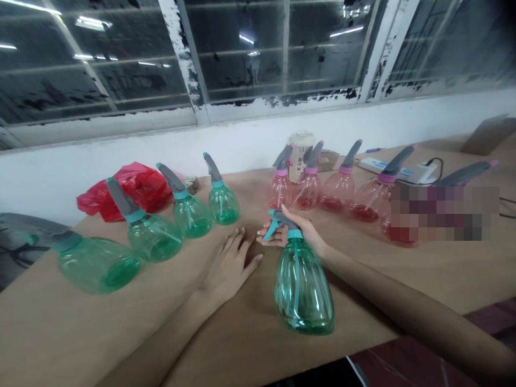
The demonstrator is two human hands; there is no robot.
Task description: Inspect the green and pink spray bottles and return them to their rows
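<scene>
My right hand [299, 230] has fingers curled tight round the neck of the green spray bottle [304, 285], standing near-centre on the table [403, 279]. My left hand [229, 266] lies flat just left of it, fingers loosely spread. Other green bottles [189, 215] far left, pink bottles [341, 191] far right.

Flat, cool indoor light covers the bench [100, 333]; ceiling tubes reflect as bright streaks [91, 22] in the dark window panes [242, 59]. A soft shadow spreads right of the green spray bottle [302, 285]. Wide-angle distortion bows the window frame [282, 105] and stretches the leftmost bottle [92, 263] at the bench's left edge. A pixelated block [439, 212] masks the right side.
</scene>
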